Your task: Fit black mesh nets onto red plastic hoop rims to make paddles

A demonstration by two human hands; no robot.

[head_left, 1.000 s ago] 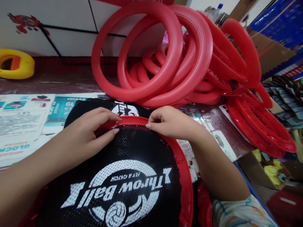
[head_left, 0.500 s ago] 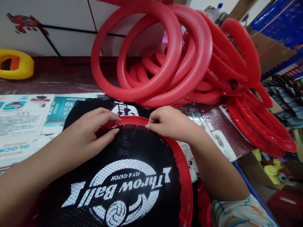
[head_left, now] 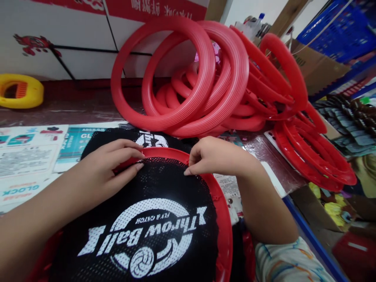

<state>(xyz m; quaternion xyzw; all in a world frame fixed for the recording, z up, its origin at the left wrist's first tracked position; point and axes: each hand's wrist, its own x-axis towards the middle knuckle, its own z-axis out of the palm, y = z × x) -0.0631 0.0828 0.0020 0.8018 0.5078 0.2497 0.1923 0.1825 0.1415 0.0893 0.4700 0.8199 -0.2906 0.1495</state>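
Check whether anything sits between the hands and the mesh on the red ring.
Nothing visible does. The left hand and right hand both already touch the mesh at the far edge of the ring.

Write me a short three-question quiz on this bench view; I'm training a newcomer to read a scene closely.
1. True or false: the left hand and the right hand both pinch the black printed mesh sheet at the far edge of the red plastic hoop it covers.
2. Where is the heap of loose red plastic rings? A) on the floor B) on the bench behind the hands C) in the blue crate
3. Fill in: the object at the far left of the bench is a ____ plastic piece.

Key: 1 true; 2 B; 3 yellow
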